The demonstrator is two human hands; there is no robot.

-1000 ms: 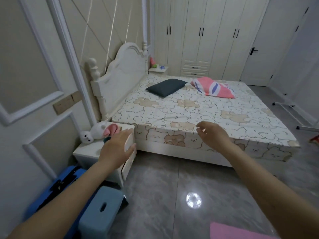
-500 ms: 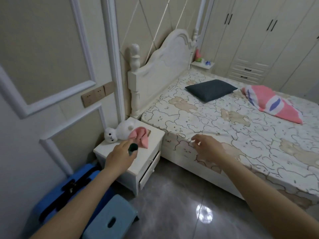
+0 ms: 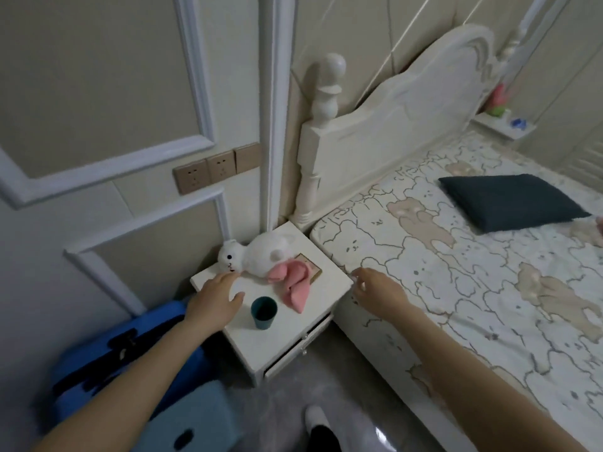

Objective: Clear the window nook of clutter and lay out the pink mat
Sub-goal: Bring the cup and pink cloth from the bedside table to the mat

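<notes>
Head view: teal cup (image 3: 263,312) and plush rabbit (image 3: 261,258) sit parked on the bedside table (image 3: 329,278); left hand (image 3: 213,301) and right hand (image 3: 380,292) hover, fingers loose, empty. No pink mat visible; laying it probably remains.

The pink cloth (image 3: 295,285) beyond the right hand's fingers (image 3: 359,275) covers most of a flat card (image 3: 314,270); the blue case (image 3: 107,350) runs under the left forearm.

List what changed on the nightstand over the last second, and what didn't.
The left hand carried the green cup to the nightstand, set it upright near the front edge and let go; it is now open beside it. The right hand stayed empty. The plush rabbit did not move.
</notes>
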